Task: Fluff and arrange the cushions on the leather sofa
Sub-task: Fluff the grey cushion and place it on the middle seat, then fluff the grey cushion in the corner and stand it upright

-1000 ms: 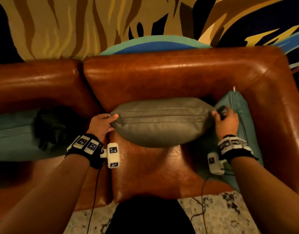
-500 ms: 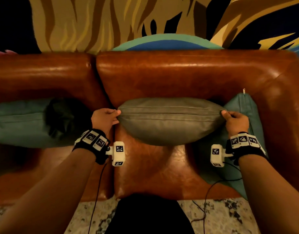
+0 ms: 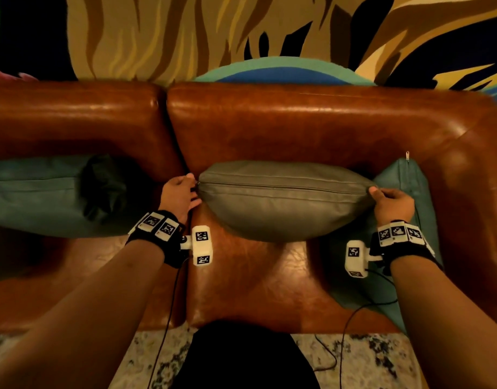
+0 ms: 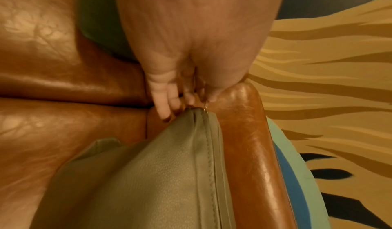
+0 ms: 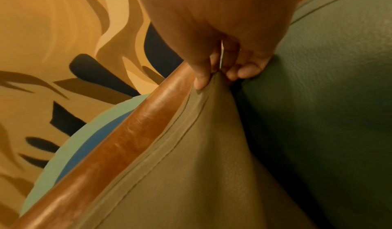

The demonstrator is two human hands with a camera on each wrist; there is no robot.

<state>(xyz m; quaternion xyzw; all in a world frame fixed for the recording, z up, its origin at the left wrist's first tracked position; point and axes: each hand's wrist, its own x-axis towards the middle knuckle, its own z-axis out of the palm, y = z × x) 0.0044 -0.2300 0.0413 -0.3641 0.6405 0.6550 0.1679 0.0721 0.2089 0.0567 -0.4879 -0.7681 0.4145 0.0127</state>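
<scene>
A grey-green leather cushion [image 3: 281, 200] stands on its edge against the backrest of the brown leather sofa [image 3: 269, 122], zip seam up. My left hand [image 3: 182, 196] pinches its left corner [image 4: 195, 113] by the zip pull. My right hand [image 3: 387, 200] pinches its right corner [image 5: 214, 81] between thumb and fingers. A teal cushion [image 3: 404, 192] leans in the sofa's right corner, just behind my right hand. Another teal cushion [image 3: 31, 195] lies on the left seat.
A dark furry cushion or throw [image 3: 104, 186] sits against the left teal cushion. The sofa's right armrest [image 3: 472, 220] closes the corner. A painted mural [image 3: 241, 32] covers the wall behind. A speckled rug [image 3: 368, 360] lies in front of the sofa.
The grey-green cushion has been drawn out sideways and sits more upright against the backrest. Both hands have shifted outward, still gripping its corners. The head view has shifted left.
</scene>
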